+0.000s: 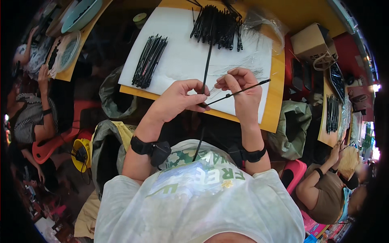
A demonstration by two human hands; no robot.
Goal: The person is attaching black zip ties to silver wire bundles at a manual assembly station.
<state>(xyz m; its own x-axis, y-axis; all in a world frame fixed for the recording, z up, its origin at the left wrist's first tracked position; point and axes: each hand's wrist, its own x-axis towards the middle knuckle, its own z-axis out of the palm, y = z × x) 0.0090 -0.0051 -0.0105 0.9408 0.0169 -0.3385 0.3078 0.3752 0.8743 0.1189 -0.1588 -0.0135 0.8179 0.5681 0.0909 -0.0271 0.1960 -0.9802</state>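
Note:
My left hand (178, 99) is closed, thumb and fingers pinching the near end of a thin black rod (235, 94) with a small joint partway along. The rod slants up to the right, past my right hand (246, 95). Those right fingers are bent into a pinch, with fine pale wire strands showing between the two hands; exactly how they are gripped is hard to see. A long dark cord or strip (208, 60) runs down past my left fingertips toward my shirt.
On the white board (178, 60) lie a bundle of black rods (149, 60) at left and a bigger pile (216, 28) at the back. Loose wires (249, 62) and a clear plastic bag (267, 28) are at right. Open sacks (289, 129) flank the table; other people sit both sides.

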